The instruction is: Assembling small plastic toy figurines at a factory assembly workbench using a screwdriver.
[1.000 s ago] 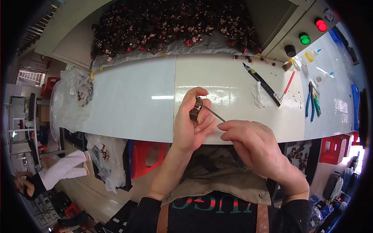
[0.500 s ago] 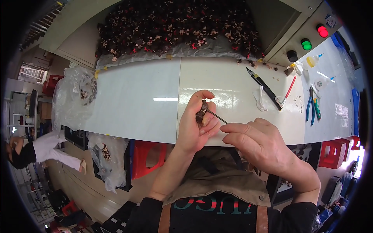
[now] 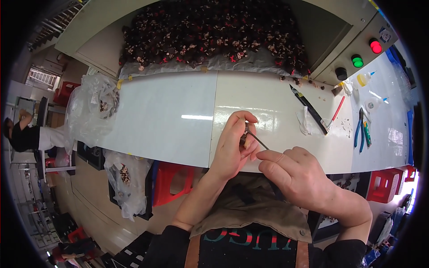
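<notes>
My left hand (image 3: 232,145) pinches a small dark brown piece (image 3: 244,136) between thumb and fingers, just above the white table's near edge (image 3: 187,154). My right hand (image 3: 295,174) holds a thin metal pick (image 3: 258,139) whose tip pokes into that small piece. The two hands almost touch. Most of the small piece is hidden behind my left fingers.
A big heap of small dark brown and red pieces (image 3: 210,35) lies at the table's far side. To the right lie a black knife (image 3: 308,109), a red stick (image 3: 337,111), blue pliers (image 3: 359,129), glue bottles (image 3: 364,79) and a panel with coloured buttons (image 3: 357,60). Plastic bags (image 3: 91,111) hang left; a person (image 3: 27,134) stands far left.
My hands have stayed together over the table's near edge, the left hand turning the small piece slightly. The person at far left has shifted position.
</notes>
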`<action>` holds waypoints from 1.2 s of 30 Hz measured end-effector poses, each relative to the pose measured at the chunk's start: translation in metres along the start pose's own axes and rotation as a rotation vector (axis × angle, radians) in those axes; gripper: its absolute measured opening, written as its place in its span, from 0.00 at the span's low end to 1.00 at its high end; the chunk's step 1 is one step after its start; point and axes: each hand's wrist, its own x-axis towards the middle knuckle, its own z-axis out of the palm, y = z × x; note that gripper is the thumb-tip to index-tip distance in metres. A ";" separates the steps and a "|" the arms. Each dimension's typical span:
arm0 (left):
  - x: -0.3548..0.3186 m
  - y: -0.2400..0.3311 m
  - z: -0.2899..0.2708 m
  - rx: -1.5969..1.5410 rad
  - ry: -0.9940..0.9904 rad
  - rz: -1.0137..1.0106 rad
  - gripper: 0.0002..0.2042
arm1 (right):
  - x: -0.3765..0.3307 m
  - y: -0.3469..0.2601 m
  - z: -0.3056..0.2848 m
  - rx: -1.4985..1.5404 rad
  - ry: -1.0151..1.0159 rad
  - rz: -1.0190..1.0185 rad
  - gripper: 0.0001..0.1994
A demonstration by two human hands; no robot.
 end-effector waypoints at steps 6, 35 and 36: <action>-0.007 0.002 0.002 0.042 0.001 -0.022 0.11 | 0.008 0.014 -0.018 0.418 -0.024 0.192 0.12; -0.104 0.031 0.004 0.116 -0.079 0.071 0.07 | -0.036 -0.094 0.044 1.089 0.417 0.567 0.01; -0.109 0.025 0.003 0.128 -0.078 0.071 0.07 | -0.043 -0.095 0.045 1.026 0.386 0.534 0.02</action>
